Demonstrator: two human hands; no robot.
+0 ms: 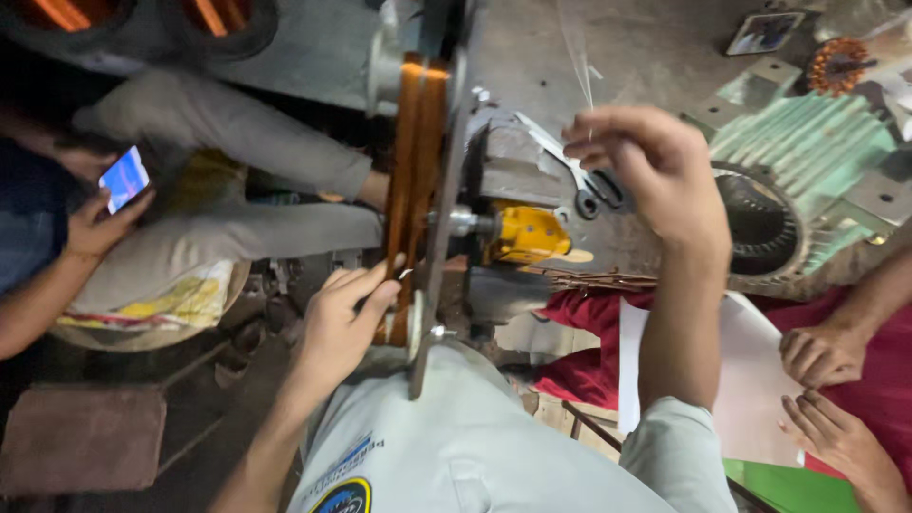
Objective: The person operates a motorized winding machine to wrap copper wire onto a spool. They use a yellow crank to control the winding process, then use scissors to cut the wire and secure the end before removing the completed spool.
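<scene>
The left hand (340, 323) is laid against the copper wire coil (410, 190), wound between the metal plates of a winding former (439, 237); its fingers are narrowly spread along the coil's lower edge. At two o'clock from it, the right hand (646, 166) is raised, its fingers pinched on a thin wire strand (579, 57) running up toward twelve o'clock. A green motor stator (807, 161) is seen at three o'clock, scissors (579, 176) beside the raised hand. A phone (124, 178) is held by another person at nine o'clock.
</scene>
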